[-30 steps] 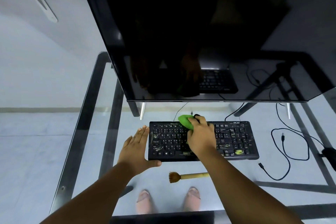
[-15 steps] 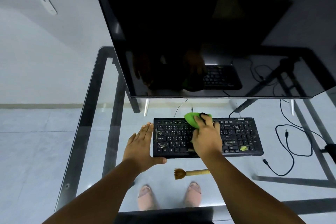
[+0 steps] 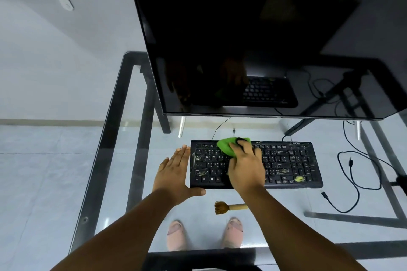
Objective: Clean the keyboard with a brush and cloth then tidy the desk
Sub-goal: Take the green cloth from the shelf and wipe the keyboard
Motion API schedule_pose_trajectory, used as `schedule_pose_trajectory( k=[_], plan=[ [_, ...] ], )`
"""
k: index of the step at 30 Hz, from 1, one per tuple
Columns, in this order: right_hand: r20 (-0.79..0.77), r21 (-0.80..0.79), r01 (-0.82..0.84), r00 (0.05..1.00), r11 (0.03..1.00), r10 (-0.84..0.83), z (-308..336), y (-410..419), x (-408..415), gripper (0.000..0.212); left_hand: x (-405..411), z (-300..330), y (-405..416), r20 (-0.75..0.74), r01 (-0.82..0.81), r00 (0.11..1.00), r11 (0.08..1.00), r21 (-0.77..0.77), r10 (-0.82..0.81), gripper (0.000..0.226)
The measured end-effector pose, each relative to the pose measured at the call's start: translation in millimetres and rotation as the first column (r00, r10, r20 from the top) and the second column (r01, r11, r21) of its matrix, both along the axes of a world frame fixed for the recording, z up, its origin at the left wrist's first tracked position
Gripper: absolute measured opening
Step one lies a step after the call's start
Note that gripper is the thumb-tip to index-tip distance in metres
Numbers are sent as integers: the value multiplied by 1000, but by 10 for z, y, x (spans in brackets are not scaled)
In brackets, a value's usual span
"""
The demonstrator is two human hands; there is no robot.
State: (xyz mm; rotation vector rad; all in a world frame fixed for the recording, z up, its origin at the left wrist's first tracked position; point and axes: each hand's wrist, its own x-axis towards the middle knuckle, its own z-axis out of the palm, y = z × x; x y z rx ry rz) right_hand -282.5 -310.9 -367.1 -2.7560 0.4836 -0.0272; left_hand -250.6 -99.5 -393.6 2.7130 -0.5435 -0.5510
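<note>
A black keyboard (image 3: 288, 164) with smeared, dirty keys lies on the glass desk (image 3: 132, 160) below the monitor. My right hand (image 3: 245, 167) presses a green cloth (image 3: 225, 146) onto the keyboard's upper middle rows. My left hand (image 3: 174, 174) lies flat with fingers apart against the keyboard's left edge, thumb under its front corner. A small wooden brush (image 3: 229, 207) with brown bristles rests on the glass in front of the keyboard, partly hidden by my right forearm.
A large dark monitor (image 3: 253, 39) hangs over the back of the desk. Loose black cables (image 3: 352, 182) lie at the right. My feet (image 3: 204, 233) show through the glass. The desk's black metal frame (image 3: 103, 160) runs along the left.
My right hand has kept the cloth on the keyboard's top rows, shifting only slightly. The camera view moved a little; my left hand stays at the left edge.
</note>
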Motion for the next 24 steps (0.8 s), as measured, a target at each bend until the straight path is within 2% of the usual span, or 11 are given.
schedule_pose_trajectory(
  k=[2, 6, 8, 10, 12, 16, 18, 24],
  plan=[
    [-21, 26, -32, 999, 999, 33, 16, 140, 67, 46, -2, -3, 7, -2, 1, 1000, 1000, 4, -1, 129],
    [-66, 35, -200, 977, 979, 202, 42, 216, 167, 50, 5, 9, 6, -6, 2, 1000, 1000, 9, -1, 129],
    [-68, 5, -148, 987, 989, 148, 37, 114, 159, 47, 7, 9, 17, -16, 12, 1000, 1000, 12, -12, 130],
    [-49, 11, -23, 999, 1000, 23, 29, 40, 144, 45, 18, 16, 41, -20, 22, 1000, 1000, -4, -22, 130],
    [-37, 38, -7, 999, 999, 8, 20, 54, 155, 45, 41, 31, 71, -28, 31, 999, 999, -28, -32, 129],
    [-54, 79, -282, 957, 956, 286, 16, 184, 226, 53, 116, 64, 139, -27, 44, 999, 999, 4, -44, 135],
    [-50, 98, -340, 937, 935, 346, 15, 164, 226, 53, 187, 73, 167, -28, 66, 997, 997, 32, -65, 141],
    [21, 46, -236, 972, 971, 236, -13, 129, 128, 48, 416, 137, 174, -42, 180, 983, 980, 88, -176, 143]
  ],
)
